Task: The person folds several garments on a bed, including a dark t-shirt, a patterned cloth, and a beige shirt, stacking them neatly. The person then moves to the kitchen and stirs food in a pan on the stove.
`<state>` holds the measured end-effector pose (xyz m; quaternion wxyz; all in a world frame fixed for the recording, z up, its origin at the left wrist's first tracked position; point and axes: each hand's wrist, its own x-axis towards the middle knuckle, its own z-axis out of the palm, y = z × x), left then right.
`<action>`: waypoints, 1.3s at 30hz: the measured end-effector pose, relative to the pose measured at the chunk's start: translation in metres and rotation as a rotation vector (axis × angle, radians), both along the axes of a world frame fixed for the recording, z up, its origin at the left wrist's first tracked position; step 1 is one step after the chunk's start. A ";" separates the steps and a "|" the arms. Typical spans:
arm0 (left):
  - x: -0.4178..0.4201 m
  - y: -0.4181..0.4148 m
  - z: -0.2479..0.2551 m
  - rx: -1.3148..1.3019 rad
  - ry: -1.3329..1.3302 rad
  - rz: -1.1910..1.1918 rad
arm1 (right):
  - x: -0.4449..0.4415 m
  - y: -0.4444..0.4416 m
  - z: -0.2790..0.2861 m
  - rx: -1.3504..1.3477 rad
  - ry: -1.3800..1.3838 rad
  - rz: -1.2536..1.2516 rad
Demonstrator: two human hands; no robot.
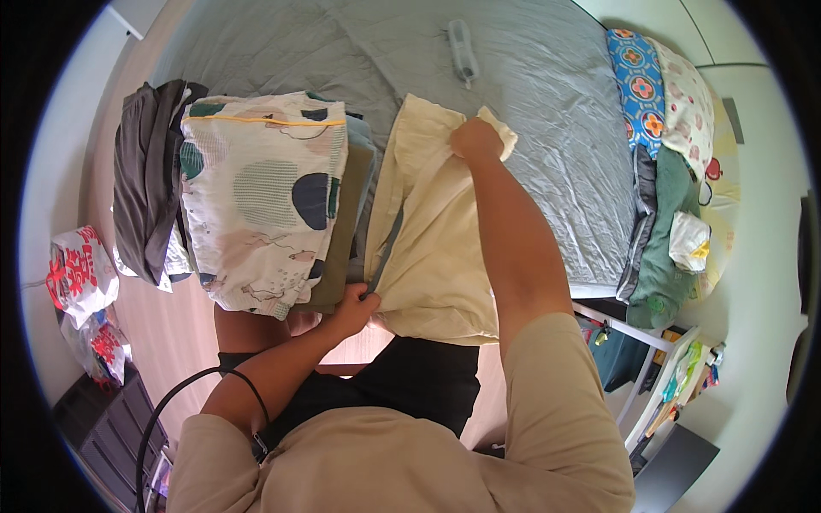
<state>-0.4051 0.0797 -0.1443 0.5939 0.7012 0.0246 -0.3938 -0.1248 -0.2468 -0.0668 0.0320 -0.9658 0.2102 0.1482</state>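
A cream cloth garment (442, 237) lies partly folded on the grey bedsheet (545, 141), before me. My right hand (478, 139) grips its far edge, the fingers curled in the fabric. At its near left corner my left hand (355, 311) pinches the edge, where a dark grey strip shows along the cloth. Close on the left stands a stack of folded cloth, topped by a white patterned piece (263, 205) with a yellow stripe; an olive piece (346, 231) sticks out beneath it. Dark grey folded clothes (144, 186) lie beyond it at the far left.
A clear plastic case (463, 54) lies farther back on the bed. Patterned pillows (641, 90) and a green cloth (667, 237) are piled at the right edge. Plastic bags (83, 276) rest above a dark storage unit (109, 429) at left. A white shelf (667, 385) stands right.
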 end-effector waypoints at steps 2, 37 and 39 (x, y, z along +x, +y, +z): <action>0.000 0.001 0.004 0.078 -0.037 -0.047 | 0.007 -0.006 -0.013 0.074 -0.096 -0.057; -0.004 0.023 0.143 -0.070 0.516 0.098 | -0.428 0.036 0.100 1.320 -0.335 -0.943; -0.009 0.042 0.164 -0.041 0.512 0.041 | -0.442 0.040 0.115 1.376 -0.247 -0.945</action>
